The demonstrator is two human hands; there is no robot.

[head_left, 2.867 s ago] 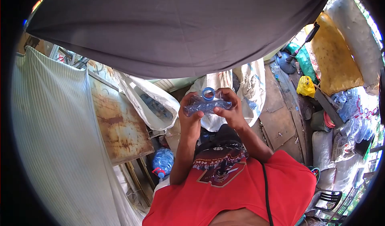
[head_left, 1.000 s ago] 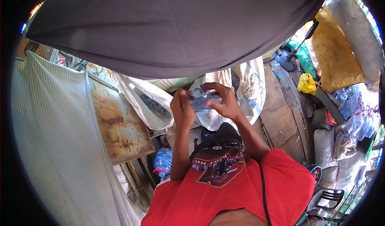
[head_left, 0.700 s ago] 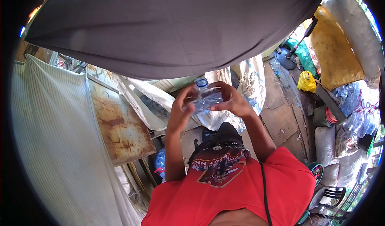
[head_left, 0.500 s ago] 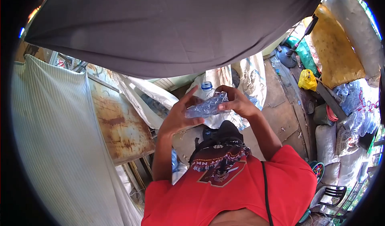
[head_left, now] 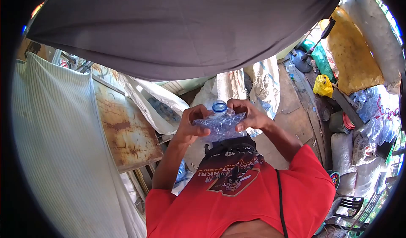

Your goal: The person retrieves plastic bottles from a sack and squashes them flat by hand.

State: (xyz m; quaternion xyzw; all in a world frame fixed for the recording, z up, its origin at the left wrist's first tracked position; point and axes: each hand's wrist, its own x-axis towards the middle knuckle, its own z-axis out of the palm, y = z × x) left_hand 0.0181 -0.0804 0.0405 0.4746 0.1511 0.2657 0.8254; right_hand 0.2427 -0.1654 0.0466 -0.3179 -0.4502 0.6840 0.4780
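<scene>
Left hand [head_left: 191, 126] and right hand [head_left: 253, 116] grip a bottle [head_left: 222, 127] from both sides, likely steadying it; its neck [head_left: 219, 107] juts free, far side.

Your L hand [head_left: 190, 121] and R hand [head_left: 251, 116] grip a crushed clear plastic btl [head_left: 222, 126] at opp. ends, thumbs [head_left: 203, 131] on its near side. Blue-rimmed neck [head_left: 219, 107] points up betw. your hands. Btl is in front of your red shirt [head_left: 249, 212]. Dk cloth [head_left: 190, 26] spans top of view. On your L: striped curtain [head_left: 63, 132], rusty panel [head_left: 127, 130], white sack [head_left: 148, 115] w/ clear plastic inside. On your R: sm. yellow bag [head_left: 323, 86], lg. yellow-brown bundle [head_left: 355, 52], clear plastic heap [head_left: 382, 130], blk chair [head_left: 351, 203] lower down.
</scene>
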